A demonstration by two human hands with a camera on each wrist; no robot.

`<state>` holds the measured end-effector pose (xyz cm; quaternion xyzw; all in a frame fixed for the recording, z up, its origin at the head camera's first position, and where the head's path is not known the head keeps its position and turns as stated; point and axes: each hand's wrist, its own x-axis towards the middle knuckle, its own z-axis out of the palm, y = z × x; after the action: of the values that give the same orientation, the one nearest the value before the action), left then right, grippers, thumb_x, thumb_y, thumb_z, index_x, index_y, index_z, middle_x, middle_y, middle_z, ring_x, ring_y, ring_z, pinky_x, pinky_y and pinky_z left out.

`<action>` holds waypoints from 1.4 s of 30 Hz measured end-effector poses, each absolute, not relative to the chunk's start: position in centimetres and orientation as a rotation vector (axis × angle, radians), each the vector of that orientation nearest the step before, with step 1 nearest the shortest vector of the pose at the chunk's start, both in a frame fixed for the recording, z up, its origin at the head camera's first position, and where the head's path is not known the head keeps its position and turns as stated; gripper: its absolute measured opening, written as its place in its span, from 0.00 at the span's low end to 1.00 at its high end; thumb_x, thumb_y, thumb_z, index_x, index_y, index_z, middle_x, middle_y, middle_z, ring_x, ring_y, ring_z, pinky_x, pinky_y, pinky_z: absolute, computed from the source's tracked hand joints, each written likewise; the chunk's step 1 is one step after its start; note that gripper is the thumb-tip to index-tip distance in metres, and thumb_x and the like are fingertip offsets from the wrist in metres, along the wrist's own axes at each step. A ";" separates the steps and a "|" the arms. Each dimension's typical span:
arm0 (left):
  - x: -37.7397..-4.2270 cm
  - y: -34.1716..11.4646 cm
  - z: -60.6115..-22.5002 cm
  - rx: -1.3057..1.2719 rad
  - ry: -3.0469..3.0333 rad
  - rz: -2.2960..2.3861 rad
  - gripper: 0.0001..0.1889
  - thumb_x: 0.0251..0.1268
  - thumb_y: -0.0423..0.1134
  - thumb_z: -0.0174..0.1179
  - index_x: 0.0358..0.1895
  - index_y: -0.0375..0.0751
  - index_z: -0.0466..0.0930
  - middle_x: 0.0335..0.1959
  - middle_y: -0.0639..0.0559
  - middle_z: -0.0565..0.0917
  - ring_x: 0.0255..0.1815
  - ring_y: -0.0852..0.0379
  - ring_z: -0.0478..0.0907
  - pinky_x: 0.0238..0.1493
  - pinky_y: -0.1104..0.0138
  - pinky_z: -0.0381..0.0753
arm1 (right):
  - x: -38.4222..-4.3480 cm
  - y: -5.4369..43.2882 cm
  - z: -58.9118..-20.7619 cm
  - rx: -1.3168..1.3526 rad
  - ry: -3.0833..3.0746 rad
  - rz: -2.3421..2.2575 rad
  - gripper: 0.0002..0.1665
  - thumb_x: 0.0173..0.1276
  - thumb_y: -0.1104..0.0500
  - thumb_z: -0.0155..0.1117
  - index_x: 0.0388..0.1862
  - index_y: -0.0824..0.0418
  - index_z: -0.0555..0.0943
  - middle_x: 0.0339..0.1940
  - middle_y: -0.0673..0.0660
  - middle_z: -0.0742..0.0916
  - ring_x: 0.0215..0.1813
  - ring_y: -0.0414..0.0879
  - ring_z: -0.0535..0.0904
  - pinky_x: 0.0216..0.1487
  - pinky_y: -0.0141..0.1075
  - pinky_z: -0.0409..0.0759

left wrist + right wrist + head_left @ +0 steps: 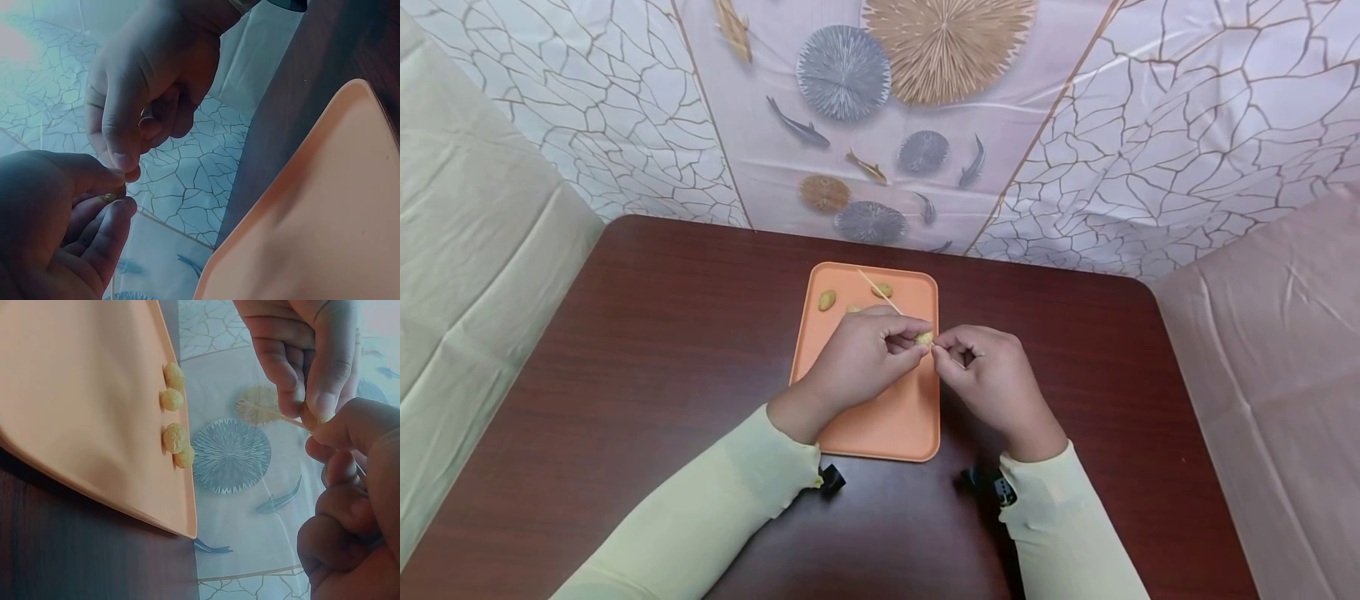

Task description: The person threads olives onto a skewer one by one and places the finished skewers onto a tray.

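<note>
My left hand (867, 357) pinches a small yellowish oval piece (923, 339) between thumb and fingers, over the right edge of the orange tray (880, 429). A thin wooden skewer (880, 292) slants from that piece toward the back left, passing behind the left fingers. Close beside it, my right hand (996, 379) pinches the skewer at its near end, thumb against fingertips. In the right wrist view the skewer (290, 420) meets the piece (309, 417), which the fingers mostly cover. The two hands' fingertips come together there.
Several more yellowish oval pieces lie at the tray's far end, among them one at the left (827, 300) and one behind the skewer (882, 290). The tray rests on a dark brown table (700, 333). A patterned cloth (880, 125) hangs behind the table.
</note>
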<state>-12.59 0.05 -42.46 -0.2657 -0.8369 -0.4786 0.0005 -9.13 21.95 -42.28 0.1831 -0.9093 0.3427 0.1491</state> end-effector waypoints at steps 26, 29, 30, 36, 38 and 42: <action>-13.0 0.6 -43.4 -0.926 -2.700 -1.309 0.20 0.79 0.43 0.74 0.69 0.47 0.90 0.55 0.52 0.90 0.51 0.61 0.90 0.53 0.70 0.90 | -9.3 21.8 -43.3 0.384 -2.643 0.814 0.05 0.65 0.63 0.73 0.29 0.54 0.89 0.20 0.47 0.82 0.23 0.39 0.73 0.27 0.34 0.75; -13.6 -0.2 -43.3 -0.927 -2.719 -1.286 0.25 0.77 0.46 0.75 0.73 0.49 0.88 0.57 0.51 0.89 0.53 0.57 0.89 0.56 0.65 0.90 | -9.2 22.1 -43.3 0.346 -2.657 0.802 0.06 0.65 0.63 0.72 0.28 0.54 0.89 0.21 0.47 0.83 0.23 0.40 0.74 0.28 0.35 0.75; -13.9 -0.5 -43.2 -0.918 -2.728 -1.276 0.26 0.77 0.47 0.76 0.74 0.50 0.87 0.57 0.51 0.89 0.54 0.56 0.89 0.56 0.63 0.89 | -9.2 22.3 -43.3 0.333 -2.662 0.800 0.06 0.65 0.63 0.72 0.29 0.54 0.89 0.22 0.47 0.83 0.23 0.40 0.74 0.28 0.35 0.75; -16.4 -3.2 -42.4 -0.820 -2.792 -1.164 0.27 0.72 0.50 0.78 0.71 0.51 0.86 0.60 0.53 0.87 0.61 0.48 0.86 0.61 0.54 0.86 | -9.4 23.6 -43.5 0.261 -2.680 0.802 0.06 0.65 0.64 0.71 0.30 0.53 0.88 0.23 0.48 0.83 0.25 0.42 0.74 0.30 0.35 0.75; -17.4 -3.9 -42.3 -0.796 -2.833 -1.095 0.26 0.71 0.50 0.78 0.69 0.51 0.85 0.63 0.53 0.87 0.64 0.47 0.84 0.64 0.53 0.85 | -9.4 24.0 -43.5 0.244 -2.679 0.804 0.07 0.64 0.65 0.70 0.30 0.53 0.88 0.23 0.48 0.83 0.25 0.42 0.74 0.31 0.35 0.75; -18.9 -4.8 -42.6 -0.787 -2.950 -0.912 0.24 0.70 0.49 0.77 0.65 0.49 0.86 0.64 0.50 0.87 0.70 0.45 0.80 0.70 0.52 0.82 | -9.5 24.6 -43.6 0.197 -2.681 0.826 0.07 0.65 0.65 0.68 0.31 0.53 0.88 0.22 0.48 0.83 0.24 0.43 0.74 0.30 0.33 0.74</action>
<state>-18.88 -4.77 -42.62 -0.2468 -0.9256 -0.2861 -0.0224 -9.51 24.63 -43.62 0.0693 -0.9404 0.2898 0.1641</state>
